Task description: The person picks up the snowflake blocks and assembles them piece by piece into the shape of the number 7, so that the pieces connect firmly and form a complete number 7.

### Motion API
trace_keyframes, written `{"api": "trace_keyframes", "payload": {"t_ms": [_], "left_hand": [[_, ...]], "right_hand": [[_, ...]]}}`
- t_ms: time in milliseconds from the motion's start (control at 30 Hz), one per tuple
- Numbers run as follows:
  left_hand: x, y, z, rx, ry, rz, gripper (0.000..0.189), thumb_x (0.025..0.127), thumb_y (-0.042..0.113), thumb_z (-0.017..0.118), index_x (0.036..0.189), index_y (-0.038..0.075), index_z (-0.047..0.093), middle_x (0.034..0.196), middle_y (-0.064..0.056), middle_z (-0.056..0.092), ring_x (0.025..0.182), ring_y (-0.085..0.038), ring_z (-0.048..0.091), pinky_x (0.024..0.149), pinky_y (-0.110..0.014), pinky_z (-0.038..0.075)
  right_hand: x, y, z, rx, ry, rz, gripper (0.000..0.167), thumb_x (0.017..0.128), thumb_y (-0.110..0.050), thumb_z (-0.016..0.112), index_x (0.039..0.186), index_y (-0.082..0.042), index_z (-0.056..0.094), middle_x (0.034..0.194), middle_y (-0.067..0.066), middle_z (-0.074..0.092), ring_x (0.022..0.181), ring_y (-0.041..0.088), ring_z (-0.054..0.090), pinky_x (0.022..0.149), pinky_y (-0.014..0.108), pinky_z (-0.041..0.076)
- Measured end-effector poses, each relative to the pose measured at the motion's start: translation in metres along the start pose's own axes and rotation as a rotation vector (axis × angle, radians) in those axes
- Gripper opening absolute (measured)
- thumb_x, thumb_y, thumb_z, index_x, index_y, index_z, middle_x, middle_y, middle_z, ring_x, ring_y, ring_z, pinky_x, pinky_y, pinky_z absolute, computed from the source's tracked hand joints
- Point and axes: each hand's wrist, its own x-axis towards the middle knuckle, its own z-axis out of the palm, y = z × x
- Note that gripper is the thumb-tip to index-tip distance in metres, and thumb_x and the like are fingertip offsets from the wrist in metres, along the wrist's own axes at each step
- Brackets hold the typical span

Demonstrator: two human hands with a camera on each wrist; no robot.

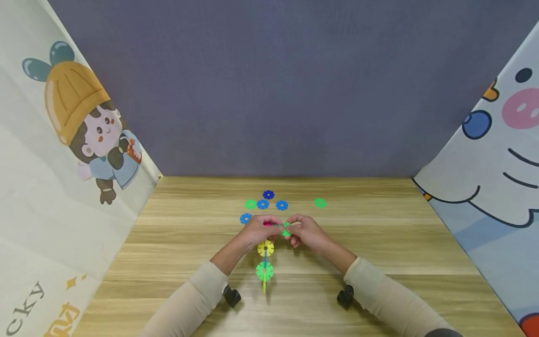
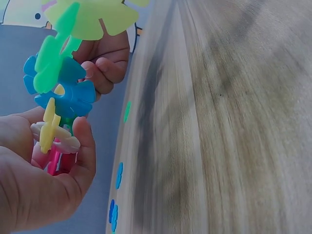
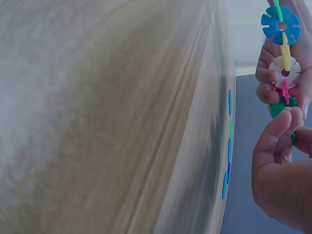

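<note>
Both hands meet over the table around a chain of slotted plastic discs. My left hand (image 1: 256,230) grips the chain near its far end, fingers around a pink disc (image 2: 54,163) and a white disc (image 3: 291,78). From there the chain hangs toward me through a yellow disc (image 1: 265,248), a blue disc (image 2: 80,90), a green disc (image 1: 269,271) and a yellow-green disc (image 2: 95,19). A darker green disc (image 3: 279,108) joins the pink one. My right hand (image 1: 310,233) pinches a small green piece (image 3: 293,138) beside it, largely hidden by the fingertips.
Beyond the hands, loose discs lie flat on the wooden table (image 1: 189,248): several blue, including a dark blue disc (image 1: 268,194), a green disc (image 1: 250,204) and another green disc (image 1: 320,202) farther right. A grey panel (image 1: 286,93) stands behind, with printed panels either side.
</note>
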Motion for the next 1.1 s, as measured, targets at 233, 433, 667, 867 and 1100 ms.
{"api": "trace_keyframes", "payload": {"t_ms": [233, 433, 667, 867, 1100], "left_hand": [[-0.001, -0.001, -0.003, -0.022, 0.018, -0.007, 0.025, 0.09, 0.016, 0.076, 0.113, 0.007, 0.074, 0.096, -0.015, 0.075, 0.085, -0.027, 0.071, 0.073, -0.029, 0.06], [0.0, -0.006, -0.008, -0.036, 0.043, -0.032, 0.025, 0.09, 0.017, 0.077, 0.113, 0.007, 0.074, 0.095, -0.016, 0.074, 0.08, -0.022, 0.069, 0.071, -0.027, 0.058], [0.002, -0.009, -0.015, -0.041, 0.054, -0.048, 0.027, 0.091, 0.018, 0.076, 0.115, 0.008, 0.074, 0.097, -0.015, 0.075, 0.084, -0.024, 0.07, 0.071, -0.027, 0.058], [0.001, -0.01, -0.018, -0.044, 0.059, -0.057, 0.026, 0.091, 0.017, 0.076, 0.115, 0.007, 0.073, 0.101, -0.018, 0.074, 0.08, -0.021, 0.07, 0.071, -0.027, 0.058], [0.002, -0.01, -0.019, -0.046, 0.062, -0.059, 0.027, 0.091, 0.017, 0.076, 0.117, 0.007, 0.073, 0.1, -0.013, 0.075, 0.082, -0.022, 0.07, 0.073, -0.029, 0.06]], "right_hand": [[0.006, -0.002, -0.003, -0.069, -0.03, 0.01, 0.034, 0.1, -0.012, 0.061, 0.127, 0.005, 0.051, 0.077, 0.005, 0.071, 0.058, 0.01, 0.06, 0.056, 0.025, 0.056], [0.016, -0.002, -0.013, -0.231, -0.004, -0.018, 0.029, 0.101, -0.018, 0.062, 0.123, 0.001, 0.059, 0.084, 0.016, 0.071, 0.063, 0.015, 0.062, 0.058, 0.028, 0.056], [0.035, -0.003, -0.028, -0.356, 0.055, -0.075, 0.026, 0.102, -0.015, 0.057, 0.121, 0.002, 0.06, 0.089, 0.012, 0.071, 0.062, 0.016, 0.058, 0.056, 0.028, 0.052], [0.053, -0.008, -0.036, -0.56, 0.126, -0.177, 0.025, 0.1, -0.017, 0.059, 0.119, -0.002, 0.065, 0.094, 0.012, 0.07, 0.069, 0.015, 0.059, 0.062, 0.027, 0.049], [0.075, -0.008, -0.039, -0.743, 0.196, -0.222, 0.025, 0.1, -0.02, 0.059, 0.118, -0.005, 0.068, 0.099, 0.008, 0.072, 0.088, 0.02, 0.066, 0.077, 0.035, 0.055]]}}
